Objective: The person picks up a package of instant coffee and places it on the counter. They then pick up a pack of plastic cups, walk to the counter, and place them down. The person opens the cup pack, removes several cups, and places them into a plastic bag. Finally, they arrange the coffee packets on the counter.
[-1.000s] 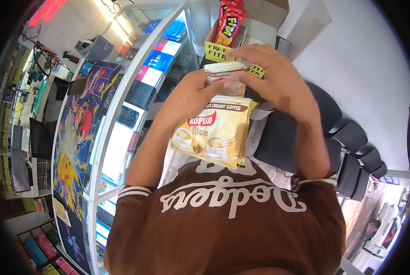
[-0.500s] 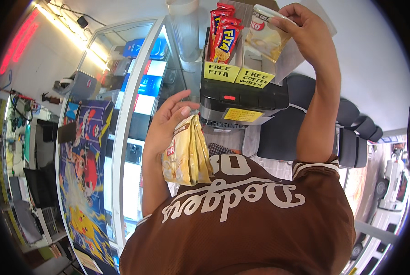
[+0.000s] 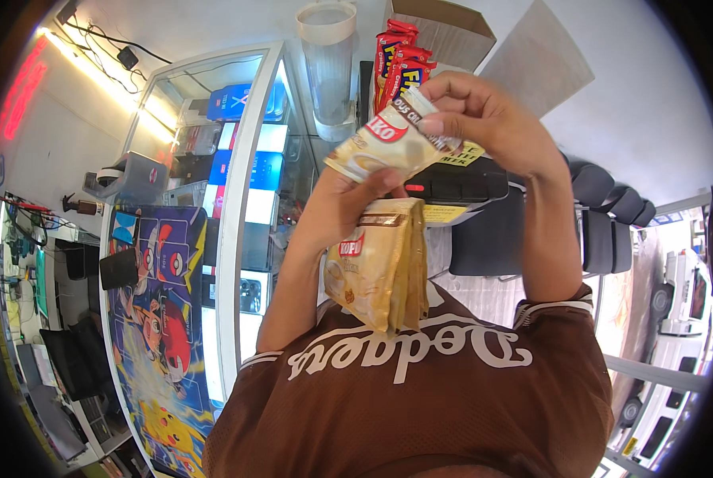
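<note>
My left hand (image 3: 342, 205) is closed on a bunch of gold coffee sachets (image 3: 364, 275). They hang down in front of my brown shirt, held by their upper edges. My right hand (image 3: 492, 119) pinches the end of a single gold-and-cream coffee sachet (image 3: 384, 143) with a brown band. This sachet is tilted and overlaps my left hand, covering part of it. Behind my right hand stand several red cracker packs (image 3: 400, 68), with their lower parts hidden. The yellow handwritten label (image 3: 461, 154) on the compartment beside them is partly covered.
A clear plastic cylinder (image 3: 328, 76) stands behind the hands. A black lidded box (image 3: 480, 185) sits below the right hand, with dark chairs (image 3: 607, 235) farther right. The glass display case (image 3: 241, 239) runs along my left, near a cartoon-printed panel (image 3: 157, 319).
My right hand has brought the single sachet left and down from the compartment to my left hand. My left hand and its bunch have moved right, and the view has shifted slightly.
</note>
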Demonstrator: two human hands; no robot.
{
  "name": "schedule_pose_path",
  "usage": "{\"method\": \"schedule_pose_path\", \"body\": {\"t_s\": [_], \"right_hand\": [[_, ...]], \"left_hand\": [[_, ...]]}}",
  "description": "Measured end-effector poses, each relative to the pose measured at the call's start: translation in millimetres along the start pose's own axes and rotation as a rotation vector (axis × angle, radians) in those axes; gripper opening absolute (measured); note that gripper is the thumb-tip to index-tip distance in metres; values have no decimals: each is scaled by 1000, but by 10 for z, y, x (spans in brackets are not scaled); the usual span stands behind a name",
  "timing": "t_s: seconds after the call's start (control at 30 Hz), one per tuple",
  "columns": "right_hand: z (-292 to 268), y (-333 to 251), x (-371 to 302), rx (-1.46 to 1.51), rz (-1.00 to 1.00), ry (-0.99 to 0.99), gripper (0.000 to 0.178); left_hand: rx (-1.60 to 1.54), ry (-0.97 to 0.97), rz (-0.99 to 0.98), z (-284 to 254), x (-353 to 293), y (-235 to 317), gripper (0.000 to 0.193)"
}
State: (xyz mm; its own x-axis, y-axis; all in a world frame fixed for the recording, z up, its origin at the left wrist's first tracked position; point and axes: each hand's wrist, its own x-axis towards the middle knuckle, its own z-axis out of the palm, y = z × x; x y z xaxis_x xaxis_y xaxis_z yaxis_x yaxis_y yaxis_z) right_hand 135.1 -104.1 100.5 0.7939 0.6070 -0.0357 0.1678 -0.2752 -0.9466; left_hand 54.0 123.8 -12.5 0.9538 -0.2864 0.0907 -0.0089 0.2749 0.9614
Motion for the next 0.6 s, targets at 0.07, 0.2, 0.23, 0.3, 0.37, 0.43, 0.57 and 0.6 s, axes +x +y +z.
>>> {"method": "schedule_pose_path", "body": {"t_s": [0.07, 0.2, 0.23, 0.3, 0.37, 0.43, 0.57, 0.6], "right_hand": [[-162, -198, -23, -247, 35, 126, 30], [-746, -399, 50, -623, -152, 308, 29], [-753, -482, 52, -797, -129, 391, 29], [-927, -410, 139, -1037, -105, 433, 29], [-1114, 37, 510, -1142, -147, 330, 29], [-1049, 161, 584, -1038, 22, 350, 30], [-1170, 401, 743, -1038, 35, 382, 30], [-1207, 417, 769, -1024, 10, 377, 29]], "left_hand": [[63, -47, 33, -2, 0, -29, 46], [-34, -50, -28, -115, -50, -160, 54], [-80, -47, -70, -121, -58, -138, 54], [-105, 19, -163, -146, -107, -85, 42], [-184, 102, -175, -286, -225, -122, 44], [-189, 153, -179, -339, -290, -153, 45], [-277, 210, -138, -418, -415, -191, 43], [-287, 230, -108, -461, -431, -261, 43]]}}
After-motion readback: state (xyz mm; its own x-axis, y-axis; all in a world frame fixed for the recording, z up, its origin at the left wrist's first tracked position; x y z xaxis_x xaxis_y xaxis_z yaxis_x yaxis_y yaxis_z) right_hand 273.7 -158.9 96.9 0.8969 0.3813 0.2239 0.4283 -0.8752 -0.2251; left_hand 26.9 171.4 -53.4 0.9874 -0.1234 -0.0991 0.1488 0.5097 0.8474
